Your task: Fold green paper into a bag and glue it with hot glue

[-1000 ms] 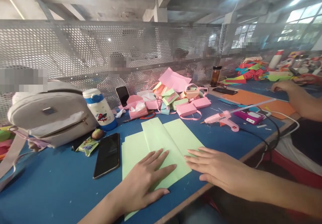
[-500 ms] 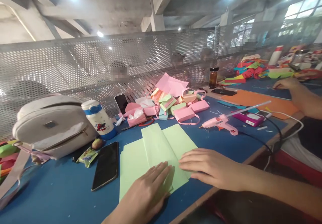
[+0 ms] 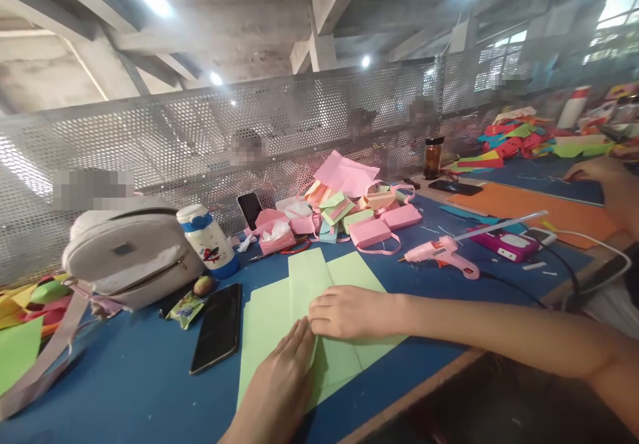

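Note:
Pale green paper sheets lie on the blue table. A folded green strip runs across the top of them. My left hand rests on edge along the strip's left side, its fingers stretched out and close together. My right hand lies palm down over the strip, fingers slightly bent, their tips touching the paper beside my left fingertips. Both hands press on the paper; neither visibly grasps it. What lies under the right palm is hidden.
A black phone, a wrapped snack, a bottle and a beige bag stand left. Pink and green paper boxes are piled behind. At right are a pink glue gun, a purple box and another person's hand.
My right hand has moved left from the right side of the sheets onto the folded strip. My left hand has turned onto its edge. The view has shifted slightly.

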Demonstrator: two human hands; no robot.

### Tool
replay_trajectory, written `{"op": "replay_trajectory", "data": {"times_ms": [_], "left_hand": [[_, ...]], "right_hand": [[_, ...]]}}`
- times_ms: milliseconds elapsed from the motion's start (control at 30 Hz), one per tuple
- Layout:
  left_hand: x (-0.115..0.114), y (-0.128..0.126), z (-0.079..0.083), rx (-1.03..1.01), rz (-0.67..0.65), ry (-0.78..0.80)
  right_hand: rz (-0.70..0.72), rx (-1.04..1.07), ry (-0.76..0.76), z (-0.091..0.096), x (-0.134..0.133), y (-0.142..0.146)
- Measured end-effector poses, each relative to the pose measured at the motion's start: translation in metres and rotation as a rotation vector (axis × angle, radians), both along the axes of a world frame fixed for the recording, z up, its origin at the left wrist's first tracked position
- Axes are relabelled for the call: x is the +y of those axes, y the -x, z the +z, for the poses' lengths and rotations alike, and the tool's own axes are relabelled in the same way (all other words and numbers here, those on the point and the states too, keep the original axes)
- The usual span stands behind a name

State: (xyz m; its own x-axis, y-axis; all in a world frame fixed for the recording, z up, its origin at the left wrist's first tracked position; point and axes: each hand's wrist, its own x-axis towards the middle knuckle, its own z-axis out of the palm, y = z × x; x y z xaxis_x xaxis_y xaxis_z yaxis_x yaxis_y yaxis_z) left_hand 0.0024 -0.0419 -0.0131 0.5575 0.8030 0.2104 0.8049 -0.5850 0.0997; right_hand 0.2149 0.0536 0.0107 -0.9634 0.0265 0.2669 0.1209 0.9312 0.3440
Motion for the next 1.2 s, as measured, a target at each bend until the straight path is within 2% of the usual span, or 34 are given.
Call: {"op": "replay_trajectory", "data": {"times_ms": [167,333,500,667,833,967,1067,1200], "left_hand": [[0.013,0.015,0.027,-0.371,0.064,0.244],[0.021,0.03,0.045,-0.815,0.256,0.342],[0.019,0.027,0.058,-1.207,0.334,0.393],[0.013,0.019,0.072,-1.562,0.392,0.517],[0.016,0.01,0.088,-1.721,0.467,0.537],[0.023,0.01,0.089,-1.767,0.473,0.553],[0.028,0.015,0.088,-1.788,0.47,0.5],[0.03,0.024,0.088,-1.787,0.549,0.393]], "right_hand": [[0.009,-0.004,-0.011,-0.001,0.005,0.001],[-0.012,0.048,0.166,0.009,0.0,-0.012],[-0.122,0.114,0.29,0.02,-0.001,-0.016],[-0.132,0.151,0.331,0.021,0.005,-0.012],[-0.179,0.185,0.211,0.018,0.002,-0.006],[-0.211,0.226,0.071,0.016,-0.002,-0.005],[-0.138,0.341,-0.007,0.011,-0.004,-0.008],[-0.002,0.519,-0.091,0.007,-0.01,-0.018]]}}
